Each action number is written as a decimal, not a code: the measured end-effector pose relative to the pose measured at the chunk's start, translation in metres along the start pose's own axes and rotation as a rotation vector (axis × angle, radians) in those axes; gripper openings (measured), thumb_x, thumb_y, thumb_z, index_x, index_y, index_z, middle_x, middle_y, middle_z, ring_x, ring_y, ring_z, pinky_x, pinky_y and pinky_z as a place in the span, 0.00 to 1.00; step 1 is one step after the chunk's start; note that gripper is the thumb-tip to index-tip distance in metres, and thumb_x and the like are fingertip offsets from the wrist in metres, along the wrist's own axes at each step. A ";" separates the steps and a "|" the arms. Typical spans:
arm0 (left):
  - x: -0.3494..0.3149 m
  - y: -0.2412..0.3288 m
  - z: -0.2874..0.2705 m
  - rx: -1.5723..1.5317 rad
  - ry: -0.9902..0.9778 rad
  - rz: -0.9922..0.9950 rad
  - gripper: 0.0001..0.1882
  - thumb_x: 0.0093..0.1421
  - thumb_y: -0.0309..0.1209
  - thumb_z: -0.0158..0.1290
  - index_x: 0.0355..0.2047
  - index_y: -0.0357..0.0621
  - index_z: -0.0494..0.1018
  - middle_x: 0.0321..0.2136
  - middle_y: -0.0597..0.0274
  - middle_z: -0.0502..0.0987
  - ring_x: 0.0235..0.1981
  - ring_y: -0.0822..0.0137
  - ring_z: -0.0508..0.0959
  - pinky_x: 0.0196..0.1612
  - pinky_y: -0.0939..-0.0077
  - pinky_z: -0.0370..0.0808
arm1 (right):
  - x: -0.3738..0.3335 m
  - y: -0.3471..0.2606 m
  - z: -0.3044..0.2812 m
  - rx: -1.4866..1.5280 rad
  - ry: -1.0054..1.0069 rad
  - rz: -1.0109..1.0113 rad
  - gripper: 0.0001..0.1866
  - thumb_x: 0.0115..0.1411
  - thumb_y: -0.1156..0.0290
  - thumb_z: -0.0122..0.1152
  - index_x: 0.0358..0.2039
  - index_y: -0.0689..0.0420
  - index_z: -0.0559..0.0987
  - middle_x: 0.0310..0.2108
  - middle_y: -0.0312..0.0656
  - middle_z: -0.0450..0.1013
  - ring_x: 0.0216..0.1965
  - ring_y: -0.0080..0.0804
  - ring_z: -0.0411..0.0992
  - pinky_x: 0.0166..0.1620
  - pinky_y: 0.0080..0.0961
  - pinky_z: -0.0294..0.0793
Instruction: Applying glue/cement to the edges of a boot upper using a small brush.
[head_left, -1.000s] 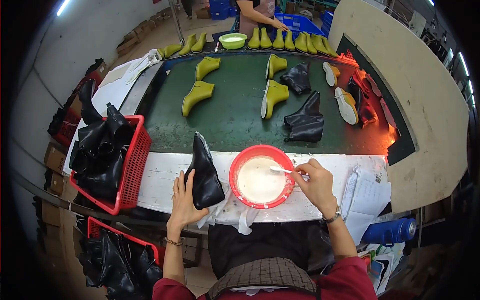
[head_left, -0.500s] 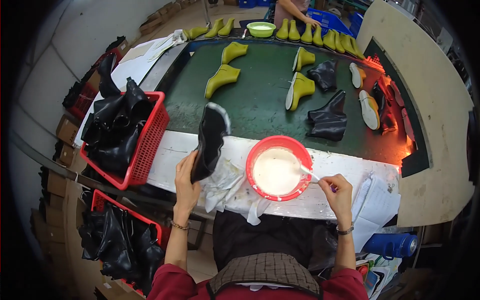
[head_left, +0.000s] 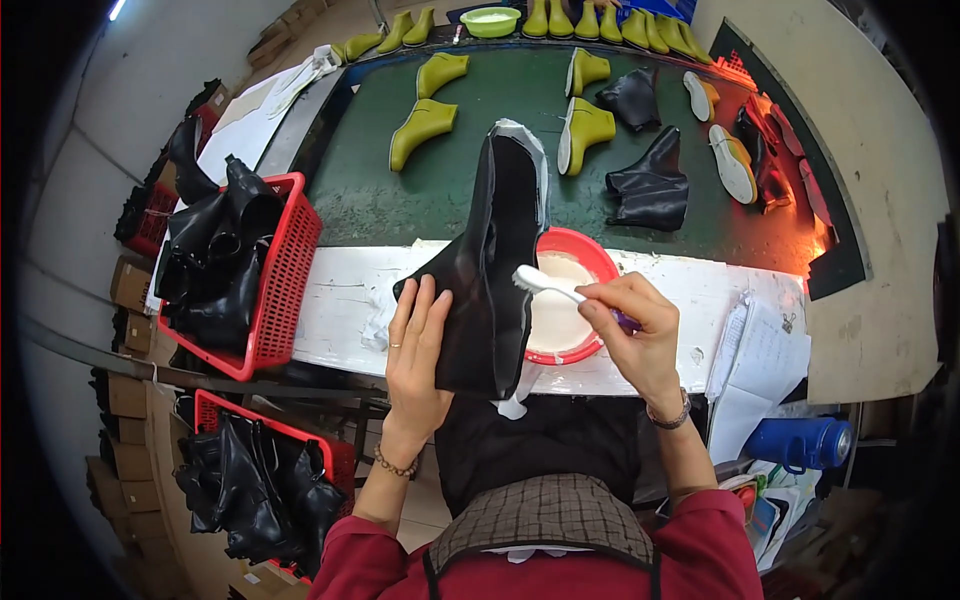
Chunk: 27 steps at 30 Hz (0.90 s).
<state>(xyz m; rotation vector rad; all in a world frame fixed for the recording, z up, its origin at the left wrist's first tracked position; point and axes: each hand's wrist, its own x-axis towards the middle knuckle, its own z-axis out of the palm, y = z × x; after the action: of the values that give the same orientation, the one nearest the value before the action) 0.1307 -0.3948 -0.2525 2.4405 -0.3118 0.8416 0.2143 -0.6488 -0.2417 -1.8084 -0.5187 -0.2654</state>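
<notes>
A black leather boot upper [head_left: 466, 300] is held up in front of me by my left hand [head_left: 413, 355], its fingers pressed on the outside. White paste coats the lower edge, which points away from me. Between the fingertips of my right hand [head_left: 638, 335] is a toothbrush [head_left: 545, 283] with a white head and purple handle end. Its bristles sit at the near rim of the upper; whether they touch it I cannot tell. Behind the upper, partly hidden, stands a red bowl [head_left: 603, 262] of creamy white glue [head_left: 556, 318]. A crumpled white cloth [head_left: 378, 315] lies beside it.
Beyond the white ledge, a green conveyor belt [head_left: 380, 215] carries yellow shoe lasts [head_left: 424, 130] and black uppers [head_left: 648, 188] toward a glowing heater opening at right. Red baskets [head_left: 292, 260] of black uppers stand at left. Papers [head_left: 758, 350] and a blue flask [head_left: 800, 443] are at right.
The upper has moved right and closer to me, turning its opening toward the brush. My right hand has lifted the toothbrush out of the glue bowl and brought it left to the upper.
</notes>
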 end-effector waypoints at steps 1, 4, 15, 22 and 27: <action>-0.002 0.001 -0.001 -0.011 0.005 -0.001 0.36 0.53 0.15 0.56 0.65 0.33 0.66 0.66 0.38 0.66 0.70 0.39 0.62 0.69 0.51 0.63 | 0.001 0.009 0.000 -0.013 0.046 -0.047 0.10 0.57 0.78 0.73 0.41 0.60 0.87 0.29 0.33 0.75 0.24 0.14 0.65 0.26 0.15 0.60; -0.008 -0.001 -0.004 -0.007 0.040 0.041 0.35 0.54 0.17 0.58 0.65 0.33 0.67 0.66 0.37 0.66 0.70 0.38 0.62 0.69 0.51 0.63 | 0.000 0.011 -0.005 0.007 0.038 -0.017 0.10 0.57 0.78 0.73 0.40 0.60 0.87 0.29 0.33 0.75 0.24 0.14 0.65 0.26 0.15 0.60; -0.024 -0.014 -0.003 -0.111 0.079 0.075 0.38 0.59 0.35 0.63 0.66 0.31 0.63 0.65 0.32 0.66 0.68 0.33 0.64 0.69 0.49 0.63 | 0.009 0.042 -0.006 -0.024 0.181 -0.088 0.09 0.58 0.78 0.72 0.40 0.61 0.87 0.31 0.35 0.75 0.27 0.17 0.68 0.29 0.15 0.65; -0.014 -0.012 0.000 -0.058 0.109 0.019 0.38 0.58 0.35 0.64 0.65 0.32 0.64 0.66 0.33 0.65 0.69 0.35 0.64 0.69 0.50 0.62 | -0.007 0.020 0.002 0.111 0.026 -0.047 0.10 0.54 0.80 0.75 0.38 0.60 0.87 0.34 0.36 0.75 0.30 0.17 0.71 0.31 0.15 0.68; -0.011 -0.014 0.000 -0.052 0.114 0.050 0.36 0.59 0.33 0.63 0.65 0.32 0.65 0.66 0.34 0.65 0.69 0.35 0.63 0.69 0.50 0.62 | 0.003 0.027 -0.002 0.001 0.052 -0.012 0.06 0.58 0.78 0.71 0.36 0.60 0.87 0.29 0.33 0.75 0.28 0.15 0.69 0.29 0.14 0.62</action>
<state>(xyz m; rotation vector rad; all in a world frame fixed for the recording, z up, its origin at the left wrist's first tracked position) 0.1271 -0.3826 -0.2647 2.3349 -0.3495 0.9779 0.2293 -0.6557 -0.2627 -1.7929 -0.4937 -0.3196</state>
